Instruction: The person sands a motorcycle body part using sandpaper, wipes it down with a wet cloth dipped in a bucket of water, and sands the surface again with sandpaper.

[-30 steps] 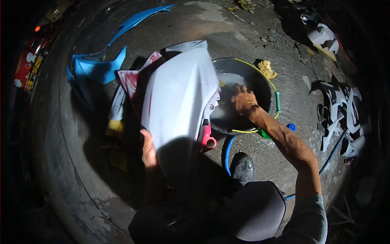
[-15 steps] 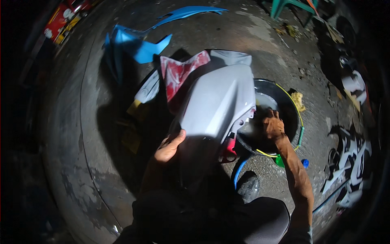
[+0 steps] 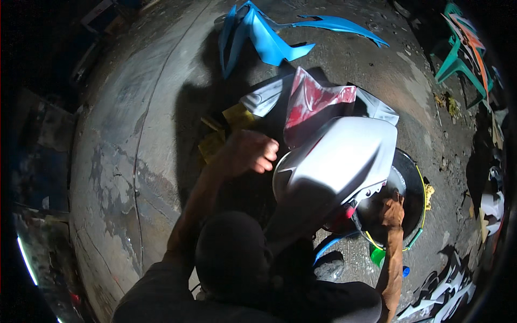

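A grey-white vehicle fairing panel with red at its lower edge stands in front of my legs, its near half in shadow. My left hand is raised beside the panel's left edge, apart from it, fingers curled and seemingly holding nothing. To the right, my right hand reaches down into a black bucket with a yellow-and-green handle; its fingers are bunched, and whatever they may hold is hidden. Pale, cloudy liquid shows inside the bucket. Behind the panel stands a red-and-white scuffed panel, with grey panels at either side.
Blue fairing pieces lie on the concrete floor at the far side. Yellow sheets lie left of the panels. A yellow sponge-like lump is by the bucket. A green plastic chair stands far right; black-and-white pieces lie near right.
My left hand has come off the panel and lifted, its fingers now curled. My right hand stays in the bucket, its fingers drawn closer together. The view has shifted left.
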`<act>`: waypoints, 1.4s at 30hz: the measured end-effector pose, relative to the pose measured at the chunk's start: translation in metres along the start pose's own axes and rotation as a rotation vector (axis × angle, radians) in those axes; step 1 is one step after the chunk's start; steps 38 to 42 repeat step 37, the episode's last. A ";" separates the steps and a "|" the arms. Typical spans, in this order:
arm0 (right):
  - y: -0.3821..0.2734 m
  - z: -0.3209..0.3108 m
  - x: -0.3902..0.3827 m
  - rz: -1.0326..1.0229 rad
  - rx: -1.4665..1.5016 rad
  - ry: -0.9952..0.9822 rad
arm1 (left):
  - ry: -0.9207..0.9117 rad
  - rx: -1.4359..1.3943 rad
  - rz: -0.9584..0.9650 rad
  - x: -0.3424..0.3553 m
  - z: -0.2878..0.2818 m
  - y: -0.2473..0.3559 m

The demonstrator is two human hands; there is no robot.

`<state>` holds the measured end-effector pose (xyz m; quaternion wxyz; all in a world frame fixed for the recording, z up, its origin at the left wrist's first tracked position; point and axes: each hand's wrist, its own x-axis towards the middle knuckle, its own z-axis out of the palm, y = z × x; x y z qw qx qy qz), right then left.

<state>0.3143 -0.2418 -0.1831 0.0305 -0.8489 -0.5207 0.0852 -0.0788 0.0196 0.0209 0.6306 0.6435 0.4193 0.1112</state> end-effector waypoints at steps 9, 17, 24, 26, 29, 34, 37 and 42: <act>0.008 -0.009 -0.008 0.060 0.029 0.051 | -0.218 -1.175 0.802 -0.053 0.026 0.109; -0.018 0.014 0.007 -0.001 0.320 -0.042 | -0.868 -1.475 0.822 0.009 0.069 0.116; 0.027 -0.007 -0.017 0.004 0.119 0.174 | -1.214 -0.929 1.262 0.028 0.083 0.250; 0.007 0.000 -0.013 -0.008 0.163 0.112 | -1.501 -0.882 1.224 0.026 0.055 0.265; 0.016 0.020 0.001 -0.045 0.119 0.091 | -0.878 -0.922 1.352 -0.015 -0.008 0.267; 0.036 0.059 0.023 -0.092 0.111 0.131 | -1.008 -1.257 1.287 0.012 -0.062 0.208; 0.050 0.055 0.021 -0.041 0.206 0.128 | -0.550 -1.525 1.219 -0.023 -0.046 0.149; 0.050 0.055 0.021 -0.041 0.206 0.128 | -0.550 -1.525 1.219 -0.023 -0.046 0.149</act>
